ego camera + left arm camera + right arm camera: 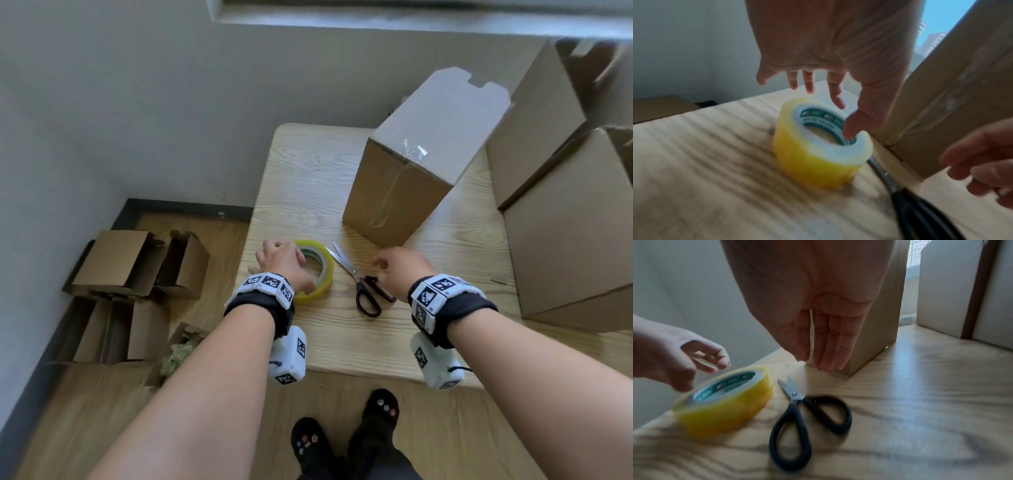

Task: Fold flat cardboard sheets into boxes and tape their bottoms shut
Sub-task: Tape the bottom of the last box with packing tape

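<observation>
Reaching for the tools is the step we judge to be in hand, and to do it well we should take each one cleanly. Our left hand (281, 261) hovers over the tape roll (317, 270) with its fingers spread and relaxed, gripping nothing; in the left wrist view the thumb seems to reach just inside the core, but the blur does not let us say if it touches. We should close thumb and fingers across the ring, so it lifts without sliding on the table (301, 171). Our right hand (402, 269) is also free, fingers loosely bent above the scissors (359, 286), which lie just right of the roll with the blades nearly closed and pointing far; we should enter the black loops and not grab the blades. The roll is yellowish clear tape on a white core with green print, lying flat near the left edge of the table. The cardboard box (404, 178) stands beyond the scissors, already folded, with a strip of clear tape over its upper seam and a loose end shining at the edge. Bigger boxes (565, 222) stand at the right.
</observation>
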`<state>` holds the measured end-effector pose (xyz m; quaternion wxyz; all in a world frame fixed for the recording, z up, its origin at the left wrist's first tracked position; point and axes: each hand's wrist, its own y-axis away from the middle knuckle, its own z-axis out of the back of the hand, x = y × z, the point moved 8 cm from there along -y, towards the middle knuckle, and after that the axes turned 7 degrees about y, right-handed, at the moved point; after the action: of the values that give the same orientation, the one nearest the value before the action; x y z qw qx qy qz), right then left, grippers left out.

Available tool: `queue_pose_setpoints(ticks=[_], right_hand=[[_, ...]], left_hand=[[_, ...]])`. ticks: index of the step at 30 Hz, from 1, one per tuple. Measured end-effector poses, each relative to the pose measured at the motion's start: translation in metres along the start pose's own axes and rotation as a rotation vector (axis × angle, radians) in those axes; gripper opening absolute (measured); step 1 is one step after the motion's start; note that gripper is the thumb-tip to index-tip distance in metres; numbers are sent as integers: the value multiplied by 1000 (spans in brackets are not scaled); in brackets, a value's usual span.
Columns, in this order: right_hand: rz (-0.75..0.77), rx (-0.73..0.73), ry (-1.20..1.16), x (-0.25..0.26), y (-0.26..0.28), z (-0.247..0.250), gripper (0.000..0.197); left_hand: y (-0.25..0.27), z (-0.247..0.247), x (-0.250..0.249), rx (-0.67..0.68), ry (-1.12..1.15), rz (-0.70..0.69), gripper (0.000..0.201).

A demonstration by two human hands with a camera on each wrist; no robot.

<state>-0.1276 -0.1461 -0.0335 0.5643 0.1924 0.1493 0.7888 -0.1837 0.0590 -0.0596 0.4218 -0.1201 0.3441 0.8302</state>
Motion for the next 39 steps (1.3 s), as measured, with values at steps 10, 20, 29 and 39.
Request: queue_pose_setpoints(ticks=[10,20,29,39], right_hand=[[-280,-246,-173,-94,31,117,30],[-209,-327,-736,-105,22,146,57],[-316,-511,-664,-142,33,188,77],[-440,-216,-632,-170,3,151,60]], left_hand=[[-2,99,-171,-302,556,-244,37],[-5,52,-239,-45,262,-309,45],[-6,47,-267,86,454,-426,49],[-27,-16,-274,189,293,-284,112]])
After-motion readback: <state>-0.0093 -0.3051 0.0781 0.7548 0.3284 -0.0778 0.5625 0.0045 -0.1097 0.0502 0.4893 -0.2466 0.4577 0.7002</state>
